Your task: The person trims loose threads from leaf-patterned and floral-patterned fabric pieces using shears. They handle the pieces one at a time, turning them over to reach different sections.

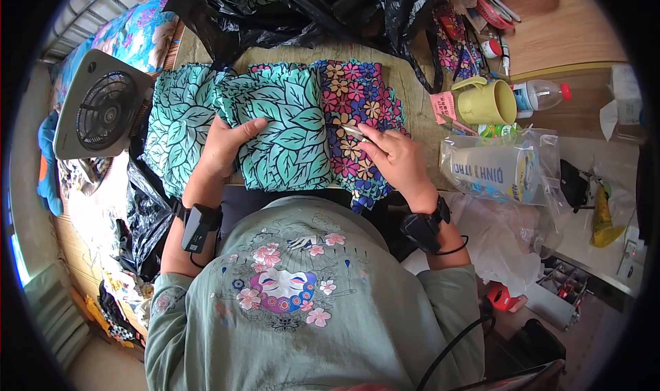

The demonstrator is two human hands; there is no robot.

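Note:
Across the table lies teal fabric with a black leaf print [285, 140], folded in layers with ragged edges. My left hand [227, 143] grips its left part, thumb on top and fingers hidden under the cloth. A second pile of the same leaf-print fabric [175, 129] is left of that hand. On the right, the fabric shows a dark floral side [350, 95] with pink, orange and blue flowers. My right hand [399, 160] is over this floral part, closed on a small metal tool that looks like thread snips [353, 132], pointing left toward the leaf-print edge.
Black plastic bags [309, 19] cover the table's far side. A fan [103, 105] stands at the left. To the right are a yellow mug [485, 102], a plastic bottle [543, 95] and a clear printed bag [495, 167]. Both forearms wear strapped devices [201, 227].

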